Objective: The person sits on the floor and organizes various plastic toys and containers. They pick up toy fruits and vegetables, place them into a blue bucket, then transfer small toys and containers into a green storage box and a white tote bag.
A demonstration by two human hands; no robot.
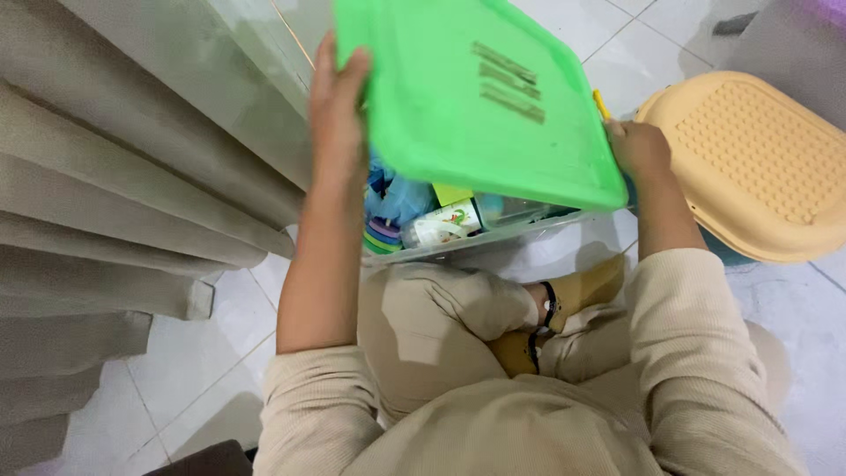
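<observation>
A bright green plastic lid (480, 97) is held tilted over a clear storage box (493, 236) on the floor. My left hand (337, 106) grips the lid's left edge. Gripping its right edge near the corner is my right hand (639, 148). Under the lid the box shows a small white bottle (441, 225), blue plastic bags (398, 196) and round coloured pieces (382, 238). Much of the box's contents is hidden by the lid.
Grey curtains (115, 203) hang at the left. A beige perforated lid (758, 163) on a container sits at the right. My folded legs in beige trousers and mustard socks (586, 286) are just before the box. White floor tiles (793, 326) surround it.
</observation>
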